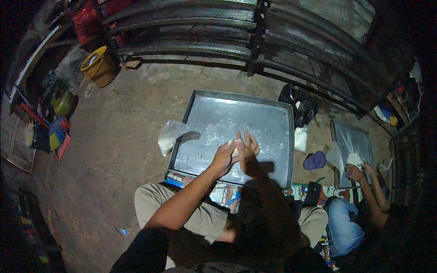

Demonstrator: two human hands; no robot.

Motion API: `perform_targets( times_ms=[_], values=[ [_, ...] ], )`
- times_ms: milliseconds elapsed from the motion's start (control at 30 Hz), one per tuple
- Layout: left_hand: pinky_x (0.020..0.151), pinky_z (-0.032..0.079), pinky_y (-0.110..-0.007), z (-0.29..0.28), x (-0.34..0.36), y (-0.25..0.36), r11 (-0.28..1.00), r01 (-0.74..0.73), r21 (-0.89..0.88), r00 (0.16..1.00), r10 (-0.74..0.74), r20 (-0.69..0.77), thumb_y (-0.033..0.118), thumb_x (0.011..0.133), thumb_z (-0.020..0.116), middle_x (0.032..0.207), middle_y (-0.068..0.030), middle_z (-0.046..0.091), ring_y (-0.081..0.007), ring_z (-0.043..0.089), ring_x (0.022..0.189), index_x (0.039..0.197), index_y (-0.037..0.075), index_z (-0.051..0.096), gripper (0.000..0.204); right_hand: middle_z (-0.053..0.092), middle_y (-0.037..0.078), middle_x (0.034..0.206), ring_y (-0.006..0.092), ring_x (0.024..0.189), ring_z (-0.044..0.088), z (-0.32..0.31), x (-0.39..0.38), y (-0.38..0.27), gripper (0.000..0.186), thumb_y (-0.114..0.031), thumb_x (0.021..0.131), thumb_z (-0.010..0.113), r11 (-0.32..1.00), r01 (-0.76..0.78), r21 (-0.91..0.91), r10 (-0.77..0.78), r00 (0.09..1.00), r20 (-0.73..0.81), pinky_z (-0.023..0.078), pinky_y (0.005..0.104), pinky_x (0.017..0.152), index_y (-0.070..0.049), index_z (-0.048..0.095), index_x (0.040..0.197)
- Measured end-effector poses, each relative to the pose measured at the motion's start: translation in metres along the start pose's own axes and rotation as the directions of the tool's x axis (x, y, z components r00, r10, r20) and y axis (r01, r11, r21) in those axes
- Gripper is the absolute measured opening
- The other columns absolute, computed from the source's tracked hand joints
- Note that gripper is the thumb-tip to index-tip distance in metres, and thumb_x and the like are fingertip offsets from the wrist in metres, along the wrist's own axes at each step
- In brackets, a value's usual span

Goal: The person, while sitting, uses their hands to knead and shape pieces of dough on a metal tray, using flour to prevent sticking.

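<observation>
Both my hands meet over a large metal tray (pixel 205 123) dusted with white powder. Pressed between them is a pale lump that looks like dough (pixel 235 151), mostly covered by my fingers. My left hand (pixel 223 157) wraps the lump from the left side. Against its other side lies my right hand (pixel 248 154), some fingertips pointing up and away. To the left, a clear plastic bag of pale contents (pixel 167 142) leans on the tray's edge. Beyond the right edge stands a white bag (pixel 300 139).
A purple cup-like container (pixel 315 160) and a dark phone (pixel 312 194) lie at the right. Farther right, a co-worker's hands (pixel 357 171) handle a white mass over another tray (pixel 364 141). A yellow bucket (pixel 101 70) stands near slatted racks (pixel 191 48) at the back.
</observation>
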State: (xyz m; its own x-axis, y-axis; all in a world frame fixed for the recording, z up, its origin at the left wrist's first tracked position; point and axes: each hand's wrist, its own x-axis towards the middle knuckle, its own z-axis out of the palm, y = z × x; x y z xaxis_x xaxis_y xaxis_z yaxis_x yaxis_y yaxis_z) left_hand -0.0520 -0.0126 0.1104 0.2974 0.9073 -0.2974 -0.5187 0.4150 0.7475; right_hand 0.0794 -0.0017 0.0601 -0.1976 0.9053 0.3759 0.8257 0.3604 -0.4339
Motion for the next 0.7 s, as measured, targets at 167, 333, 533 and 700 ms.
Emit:
perform_targets(
  times_ms=[167, 333, 533, 700],
  values=[
    [0.071, 0.053, -0.03, -0.009, 0.006, 0.006, 0.826, -0.224, 0.517, 0.958, 0.284, -0.039, 0.029, 0.104, 0.05, 0.088, -0.0048, 0.066, -0.0136, 0.063, 0.081, 0.1, 0.002, 0.063, 0.031, 0.035, 0.025, 0.15, 0.0384, 0.132, 0.04, -0.021, 0.012, -0.009, 0.056, -0.037, 0.1, 0.048, 0.941, -0.137, 0.309, 0.13, 0.991, 0.043, 0.029, 0.0482, 0.109, -0.006, 0.043, 0.145],
    [0.065, 0.046, -0.027, -0.003, -0.001, 0.022, 0.836, -0.233, 0.497, 0.935, 0.332, -0.121, 0.029, 0.103, 0.051, 0.081, -0.0023, 0.064, -0.0109, 0.058, 0.072, 0.097, 0.003, 0.065, 0.03, 0.07, 0.015, 0.08, 0.0339, 0.075, 0.069, -0.059, 0.019, -0.013, 0.042, -0.042, 0.1, 0.051, 0.745, -0.433, 0.507, 0.231, 0.881, 0.413, 0.053, 0.039, 0.072, -0.003, 0.059, 0.114],
    [0.081, 0.051, -0.032, -0.007, 0.014, -0.001, 0.988, -0.154, 0.006, 0.987, 0.154, 0.052, 0.04, 0.107, 0.037, 0.109, -0.0105, 0.064, -0.0191, 0.062, 0.096, 0.123, 0.002, 0.057, 0.046, 0.068, 0.019, 0.091, 0.0349, 0.083, 0.068, -0.033, 0.011, 0.0, 0.038, -0.041, 0.1, 0.053, 0.846, -0.059, 0.53, -0.067, 0.974, 0.216, 0.051, 0.0387, 0.079, -0.007, 0.062, 0.116],
    [0.106, 0.04, -0.037, -0.009, 0.01, 0.009, 0.998, 0.029, -0.05, 0.962, -0.015, 0.272, 0.043, 0.106, 0.034, 0.131, -0.0127, 0.056, -0.0254, 0.054, 0.12, 0.141, 0.002, 0.044, 0.055, 0.063, 0.008, 0.077, 0.0212, 0.07, 0.058, -0.055, 0.015, 0.008, 0.051, -0.048, 0.101, 0.044, 0.692, -0.468, 0.55, 0.138, 0.834, 0.535, 0.045, 0.0343, 0.071, -0.002, 0.066, 0.092]
  ],
)
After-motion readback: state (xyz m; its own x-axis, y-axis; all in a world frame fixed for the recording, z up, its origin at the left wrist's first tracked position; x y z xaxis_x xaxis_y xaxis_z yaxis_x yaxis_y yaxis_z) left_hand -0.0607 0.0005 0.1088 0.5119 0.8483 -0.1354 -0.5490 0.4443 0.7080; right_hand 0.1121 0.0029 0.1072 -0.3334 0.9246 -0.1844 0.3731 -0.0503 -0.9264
